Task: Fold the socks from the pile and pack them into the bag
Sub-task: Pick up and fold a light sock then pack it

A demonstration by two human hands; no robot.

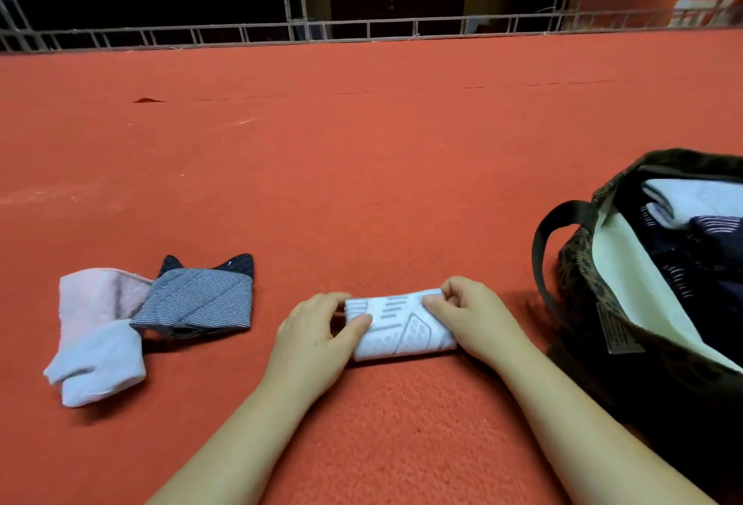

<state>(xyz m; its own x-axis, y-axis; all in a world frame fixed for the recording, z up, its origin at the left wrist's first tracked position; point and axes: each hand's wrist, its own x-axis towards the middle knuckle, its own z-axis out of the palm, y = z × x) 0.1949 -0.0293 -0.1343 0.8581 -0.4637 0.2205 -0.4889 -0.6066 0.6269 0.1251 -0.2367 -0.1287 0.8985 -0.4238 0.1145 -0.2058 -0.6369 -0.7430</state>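
You had a white sock (pixel 402 325), folded into a short bundle with a grey pattern on top, lying on the red carpet (pixel 362 162) straight ahead of you. Your left hand (pixel 317 333) gripped its left end, thumb on top and fingers curled round the edge. Your right hand (pixel 476 313) pinched its right end, fingers curled over the far corner and thumb on the upper face.

The bag (pixel 627 327) stood open just to the right of that hand, its dark strap looping toward you, its pale lining showing, and white and dark striped socks already inside.

To your left, well apart from the bundle, lay the rest of the pile: a pink sock (pixel 94 301), a pale sock (pixel 100 364) across its lower end, and a grey striped sock (pixel 197 299) overlapping the pink one.
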